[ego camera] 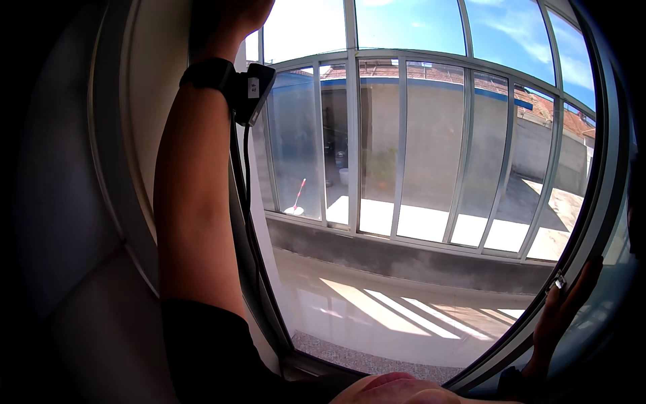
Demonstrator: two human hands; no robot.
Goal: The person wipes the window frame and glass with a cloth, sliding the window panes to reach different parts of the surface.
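My left arm reaches up along the left side of an open window frame (272,323). Only the heel of my left hand (255,15) shows at the top edge; its fingers are out of view. A black strap (209,73) circles that wrist and carries a black device (255,93) with a small label and a cable (247,177) running down. At lower right, my right hand (557,308) lies along the window sash (580,230), thumb and fingers apart. Its thumb touches or nearly touches a shiny metal latch (557,281). Another dark band (510,379) is around the right wrist.
Beyond the window lies a tiled floor (353,308) with sunlit stripes. Farther out, a low grey wall (393,262) carries framed sliding glass panels (434,141). Behind them stand a white bucket (294,210) with a red-and-white stick and a tile-roofed building (439,113).
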